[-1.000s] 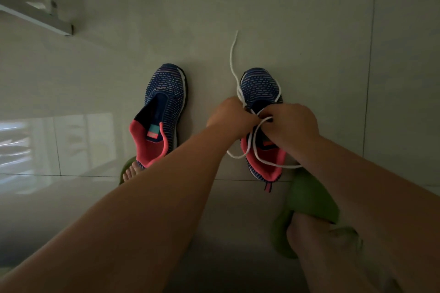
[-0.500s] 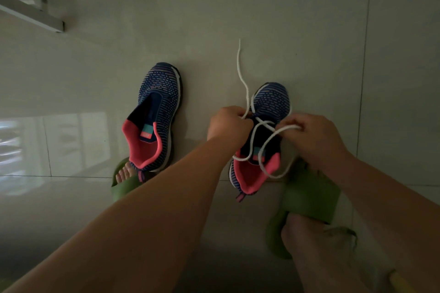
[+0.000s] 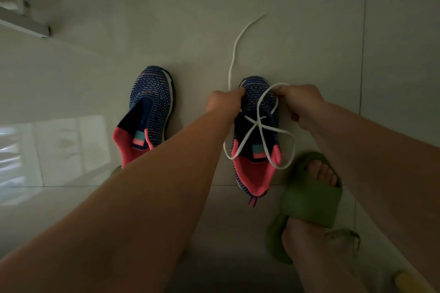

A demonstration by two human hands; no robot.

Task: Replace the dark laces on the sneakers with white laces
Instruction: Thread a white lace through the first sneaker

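Both hands, left (image 3: 223, 102) and right (image 3: 301, 102), pinching the white lace (image 3: 258, 123), have pulled apart toward 9 and 3 o'clock, drawing it tighter across the right sneaker (image 3: 258, 140).

I see my hands part: the left hand (image 3: 223, 102) and right hand (image 3: 301, 104) now pull the white lace (image 3: 258, 126) outward, its loops wider across the right sneaker (image 3: 256, 140).

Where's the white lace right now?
Head view, right of centre: the white lace crosses over the right sneaker, pinched by the left hand and right hand; one end trails onto the floor.
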